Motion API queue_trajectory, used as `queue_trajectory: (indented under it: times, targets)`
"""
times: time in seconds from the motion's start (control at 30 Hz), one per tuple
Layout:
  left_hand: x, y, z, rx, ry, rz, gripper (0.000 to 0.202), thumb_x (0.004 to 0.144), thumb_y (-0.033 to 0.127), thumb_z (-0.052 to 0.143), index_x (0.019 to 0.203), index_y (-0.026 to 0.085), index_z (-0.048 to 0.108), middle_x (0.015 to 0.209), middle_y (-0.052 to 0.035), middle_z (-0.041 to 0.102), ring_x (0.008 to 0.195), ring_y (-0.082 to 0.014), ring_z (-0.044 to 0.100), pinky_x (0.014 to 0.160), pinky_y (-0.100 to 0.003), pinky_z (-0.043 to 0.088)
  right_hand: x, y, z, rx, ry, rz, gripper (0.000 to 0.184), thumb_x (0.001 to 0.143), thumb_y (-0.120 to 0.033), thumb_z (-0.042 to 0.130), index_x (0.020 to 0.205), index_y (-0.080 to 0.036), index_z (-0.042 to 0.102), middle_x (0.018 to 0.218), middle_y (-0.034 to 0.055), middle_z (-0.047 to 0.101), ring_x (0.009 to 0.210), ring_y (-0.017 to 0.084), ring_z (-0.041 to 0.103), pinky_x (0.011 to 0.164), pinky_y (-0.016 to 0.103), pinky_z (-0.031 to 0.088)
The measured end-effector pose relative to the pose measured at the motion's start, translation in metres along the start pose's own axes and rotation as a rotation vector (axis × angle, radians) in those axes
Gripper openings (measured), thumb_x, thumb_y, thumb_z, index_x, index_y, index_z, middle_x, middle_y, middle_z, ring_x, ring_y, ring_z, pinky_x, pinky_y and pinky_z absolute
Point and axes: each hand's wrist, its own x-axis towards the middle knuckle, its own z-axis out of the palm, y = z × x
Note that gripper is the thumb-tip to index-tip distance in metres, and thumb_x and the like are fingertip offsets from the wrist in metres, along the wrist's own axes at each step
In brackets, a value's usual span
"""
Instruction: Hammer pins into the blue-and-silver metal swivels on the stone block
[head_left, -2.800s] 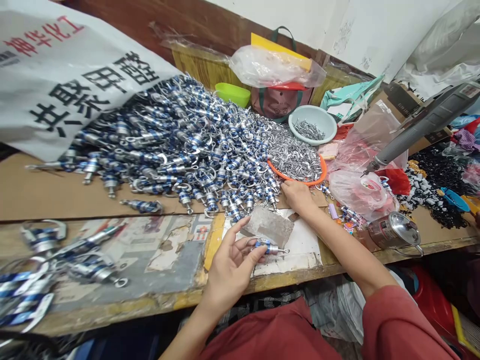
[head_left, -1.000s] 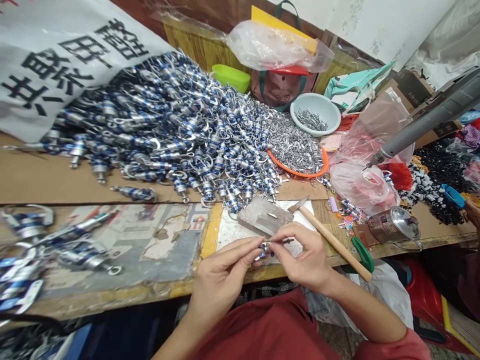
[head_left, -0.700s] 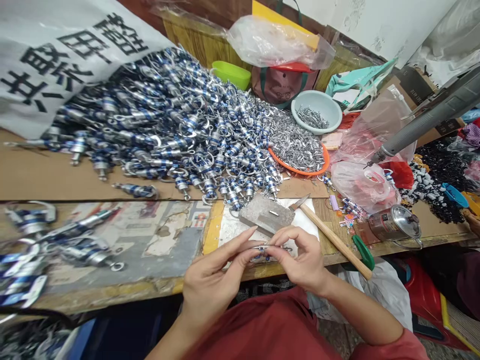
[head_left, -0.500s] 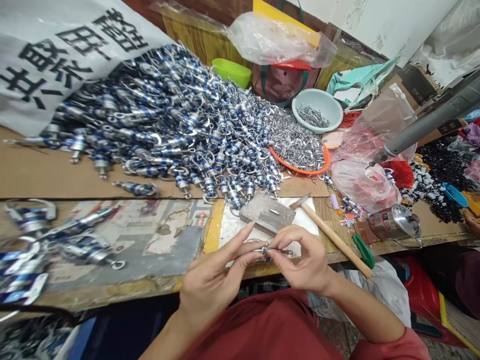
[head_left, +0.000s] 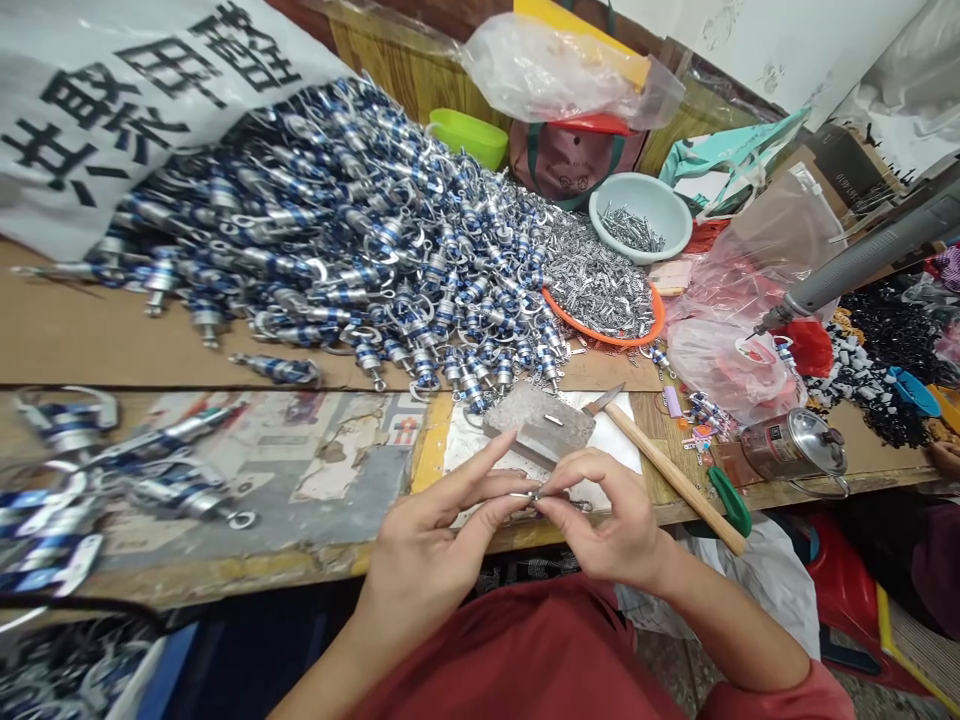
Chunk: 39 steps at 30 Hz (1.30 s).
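My left hand (head_left: 442, 530) pinches a small silvery metal piece (head_left: 532, 496) between thumb and fingers, its forefinger raised. From the other side, my right hand (head_left: 611, 520) grips the same piece with thumb and forefinger. Most of the piece is covered by my fingertips, so its kind cannot be made out. Just beyond the hands lies a grey metal block (head_left: 541, 420) on a white sheet, with a small silvery pin (head_left: 553, 421) on top. A hammer with a wooden handle (head_left: 671, 475) lies right of the block.
A big heap of blue and silver metal fittings (head_left: 360, 220) fills the back left. Small metal parts fill an orange tray (head_left: 660, 318) and a pale blue bowl (head_left: 681, 222). A grey powered driver (head_left: 855, 262) hangs at right, above a lidded metal mug (head_left: 772, 450).
My fingers have shifted slightly around the small metal piece, which is now more hidden. Both hands stay together in the same place. The camera view has moved a little.
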Motion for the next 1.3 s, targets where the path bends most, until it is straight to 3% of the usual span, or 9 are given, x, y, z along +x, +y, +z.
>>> queue_trajectory:
  times: [0.13, 0.27, 0.4, 0.53, 0.63, 0.77, 0.9, 1.1, 1.3]
  targets:
    - [0.002, 0.007, 0.000, -0.011, -0.049, -0.133, 0.047, 0.077, 0.025, 0.060, 0.123, 0.024, 0.053, 0.082, -0.0005, 0.075, 0.076, -0.0145, 0.069, 0.076, -0.024, 0.054, -0.001, -0.005, 0.003, -0.010, -0.017, 0.122, 0.020, 0.072, -0.012, 0.060, 0.087, -0.020, 0.049, 0.074, 0.0011, 0.060, 0.067, 0.012, 0.058, 0.063, 0.024, 0.049]
    - [0.003, 0.005, -0.004, -0.047, -0.087, -0.184, 0.052, 0.077, 0.029, 0.061, 0.127, 0.023, 0.049, 0.082, -0.0020, 0.074, 0.066, -0.0130, 0.067, 0.063, -0.020, 0.055, 0.002, -0.005, 0.004, 0.245, -0.005, 0.461, 0.029, 0.067, -0.017, 0.065, 0.087, -0.020, 0.045, 0.065, -0.0026, 0.060, 0.059, 0.011, 0.059, 0.058, 0.023, 0.048]
    - [-0.003, -0.003, -0.003, -0.185, -0.122, -0.210, 0.063, 0.064, 0.024, 0.074, 0.124, 0.026, 0.053, 0.096, -0.0028, 0.072, 0.094, -0.0177, 0.064, 0.080, -0.022, 0.052, 0.010, -0.005, 0.000, 0.456, -0.039, 0.752, 0.039, 0.059, -0.022, 0.072, 0.085, -0.020, 0.043, 0.059, -0.0050, 0.061, 0.049, 0.008, 0.055, 0.049, 0.019, 0.044]
    - [-0.010, 0.001, 0.013, -0.363, 0.017, -0.284, 0.070, 0.058, 0.020, 0.077, 0.123, 0.026, 0.052, 0.093, -0.0014, 0.072, 0.088, -0.0173, 0.067, 0.083, -0.027, 0.052, 0.014, -0.004, -0.004, 0.531, -0.038, 0.847, 0.044, 0.057, -0.026, 0.074, 0.086, -0.020, 0.043, 0.058, -0.0061, 0.061, 0.044, 0.008, 0.054, 0.046, 0.019, 0.044]
    - [-0.005, 0.009, 0.024, -0.405, 0.164, -0.361, 0.080, 0.055, 0.020, 0.078, 0.128, 0.022, 0.047, 0.085, -0.0009, 0.073, 0.083, -0.0164, 0.067, 0.084, -0.029, 0.052, 0.019, 0.005, -0.009, 0.388, -0.071, 0.738, 0.038, 0.062, -0.028, 0.073, 0.091, -0.019, 0.049, 0.061, -0.0040, 0.063, 0.047, 0.010, 0.056, 0.048, 0.021, 0.045]
    - [0.011, 0.006, 0.027, -0.443, 0.236, -0.442, 0.094, 0.050, 0.019, 0.081, 0.134, 0.016, 0.038, 0.074, -0.0008, 0.072, 0.082, -0.0149, 0.066, 0.079, -0.026, 0.053, 0.032, 0.025, -0.016, -0.174, -0.045, 0.232, 0.012, 0.080, -0.021, 0.058, 0.090, -0.019, 0.062, 0.084, 0.0048, 0.067, 0.076, 0.016, 0.061, 0.070, 0.028, 0.047]
    - [0.020, 0.000, 0.028, -0.445, 0.258, -0.452, 0.097, 0.049, 0.019, 0.081, 0.135, 0.016, 0.035, 0.071, 0.0003, 0.070, 0.073, -0.0123, 0.065, 0.070, -0.022, 0.053, 0.041, 0.034, -0.012, -0.617, -0.220, -0.118, 0.017, 0.084, -0.011, 0.048, 0.088, -0.017, 0.063, 0.086, 0.0076, 0.066, 0.081, 0.018, 0.058, 0.074, 0.030, 0.044]
    - [0.023, -0.001, 0.029, -0.447, 0.256, -0.432, 0.098, 0.049, 0.017, 0.080, 0.134, 0.016, 0.031, 0.069, 0.0022, 0.066, 0.062, -0.0108, 0.064, 0.063, -0.020, 0.052, 0.043, 0.032, -0.006, -0.841, -0.355, -0.128, 0.019, 0.080, -0.007, 0.049, 0.093, -0.013, 0.061, 0.085, 0.0105, 0.060, 0.077, 0.021, 0.052, 0.065, 0.030, 0.041]
    - [0.024, -0.011, 0.026, -0.481, 0.254, -0.375, 0.092, 0.049, 0.013, 0.080, 0.129, 0.022, 0.034, 0.077, 0.0057, 0.058, 0.060, -0.0088, 0.063, 0.063, -0.021, 0.053, 0.041, 0.031, -0.019, -0.310, -0.250, 0.041, 0.019, 0.084, -0.005, 0.045, 0.090, -0.014, 0.061, 0.081, 0.0051, 0.060, 0.076, 0.013, 0.055, 0.069, 0.023, 0.045]
